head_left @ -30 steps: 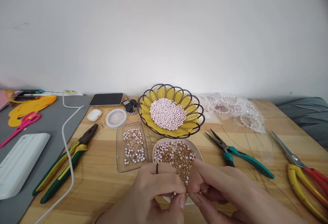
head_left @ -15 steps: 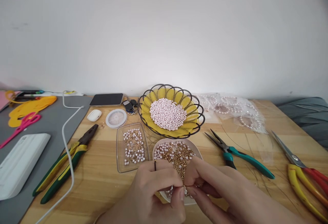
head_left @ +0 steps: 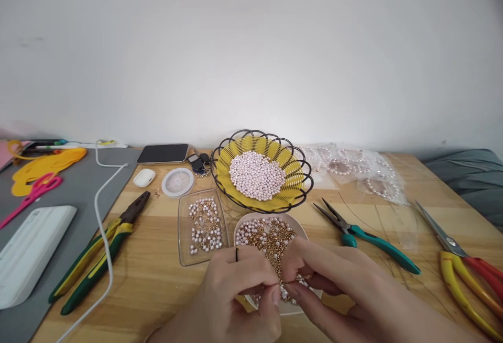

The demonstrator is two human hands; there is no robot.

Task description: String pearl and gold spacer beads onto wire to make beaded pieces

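Note:
Both hands meet over a white bowl [head_left: 302, 223] of pearl-like and gold beads. My left hand [head_left: 245, 290], with a dark ring on one finger, is closed in a pinch at thumb and forefinger. Facing it, my right hand [head_left: 326, 285] pinches too, its fingertips almost touching the left ones. What the tips hold is tiny and mostly hidden. Pearl beads [head_left: 288, 297] show just below the fingertips. Left of the bowl stands a clear dish [head_left: 181, 228] of pearl beads with gold bits. Behind is a yellow basket [head_left: 288, 175] with a black looped rim, holding many pale pink beads.
Green-and-yellow pliers [head_left: 113, 243] lie at left beside a white cable [head_left: 102, 217]. Teal needle-nose pliers [head_left: 365, 233] and large scissors [head_left: 456, 251] lie at right. A spool [head_left: 177, 181], phone [head_left: 163, 153], earbud case [head_left: 144, 177] and bagged bead strands [head_left: 353, 165] sit further back.
My right fingers have shifted slightly, so more pearl beads show beneath them. Both hands keep pinching at the same spot over the bowl.

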